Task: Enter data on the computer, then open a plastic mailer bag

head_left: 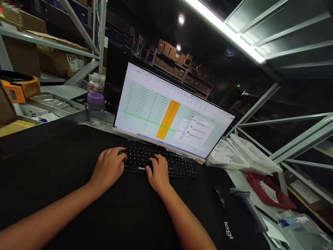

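Both my hands rest on a black keyboard (179, 166) that lies on a black desk mat (78, 180). My left hand (109, 167) covers the keyboard's left end, fingers curved down onto the keys. My right hand (158, 172) sits over the middle keys, fingers spread and bent onto them. Neither hand holds anything. Behind the keyboard stands a monitor (169, 111) showing a spreadsheet with an orange column and a small dialog window.
A clear bottle with a purple lid (95, 104) stands left of the monitor. White plastic baskets (241, 154) and a red tray (267, 192) lie at the right. A dark mouse (220, 194) and grey handheld scanner (247, 203) sit on the mat. Metal shelving with cardboard boxes surrounds the desk.
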`<state>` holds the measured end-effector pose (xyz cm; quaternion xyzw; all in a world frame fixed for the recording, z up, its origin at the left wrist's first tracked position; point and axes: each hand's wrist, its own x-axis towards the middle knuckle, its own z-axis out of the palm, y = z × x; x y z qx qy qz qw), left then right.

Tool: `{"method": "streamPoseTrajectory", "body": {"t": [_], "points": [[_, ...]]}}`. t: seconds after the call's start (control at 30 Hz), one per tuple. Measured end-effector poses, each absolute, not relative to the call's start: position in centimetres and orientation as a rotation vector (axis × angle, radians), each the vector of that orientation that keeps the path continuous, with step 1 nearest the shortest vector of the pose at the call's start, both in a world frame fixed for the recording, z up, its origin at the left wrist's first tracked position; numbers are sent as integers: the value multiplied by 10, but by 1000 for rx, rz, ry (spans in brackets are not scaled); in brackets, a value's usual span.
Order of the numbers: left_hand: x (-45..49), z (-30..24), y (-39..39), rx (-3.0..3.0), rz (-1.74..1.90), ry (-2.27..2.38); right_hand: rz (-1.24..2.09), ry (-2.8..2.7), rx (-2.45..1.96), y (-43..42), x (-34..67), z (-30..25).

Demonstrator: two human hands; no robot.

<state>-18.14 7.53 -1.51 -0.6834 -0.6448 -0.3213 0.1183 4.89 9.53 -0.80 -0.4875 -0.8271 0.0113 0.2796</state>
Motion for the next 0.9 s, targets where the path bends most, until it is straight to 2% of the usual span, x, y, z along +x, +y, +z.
{"method": "streamPoseTrajectory", "body": {"t": [0.37, 0.9], "points": [[-186, -24, 84, -2080, -884, -1688, 14, -2301, -1317, 93, 51, -7], [-183, -20, 82, -2100, -898, -1705, 30, -2269, -1317, 100, 51, -7]]}}
